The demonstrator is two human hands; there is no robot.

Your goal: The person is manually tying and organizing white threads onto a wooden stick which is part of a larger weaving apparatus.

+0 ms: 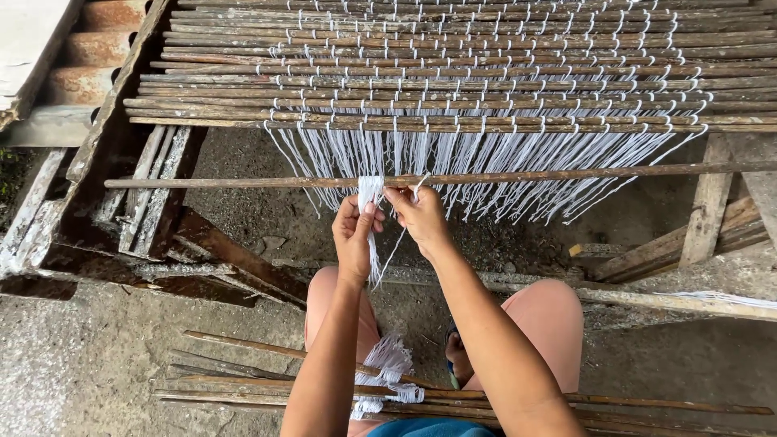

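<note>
Hands meet at frame centre, just below the loose thin brown stick [243, 182] that lies across the white hanging strings [486, 162].

- Left hand [354, 235]: grip clamped on a flat bundle of white string [371, 192], thumb and fingers pinched together around it. The bundle runs up to the stick at 12 o'clock of the hand and looks looped over it; the tail drops past the wrist toward 6 o'clock.
- Right hand [418, 214]: fingertips closed on a single white strand [421, 183] at its 12 o'clock, right at the stick. A thin strand also trails down between the two hands.
- Key relation: the stick's long axis runs 9-to-3 across the view; the string bundle's axis runs 12-to-6, crossing it at right angles. Both hands sit directly at 6 o'clock of that crossing, touching the string. The left is on the bundle itself, the right just beside it at 3 o'clock, so the left is the nearer one.
- Above, at 12 o'clock: mat of brown sticks bound with white string [453, 65], already knotted in rows, fringe hanging down behind the loose stick.
- Rough wooden frame [154, 202] at 9 o'clock; another timber at 3 o'clock.
- At 6 o'clock: spare brown sticks on the concrete floor [647, 402], plus a loose bunch of white string [388, 360] lying over them by the person's knees.
</note>
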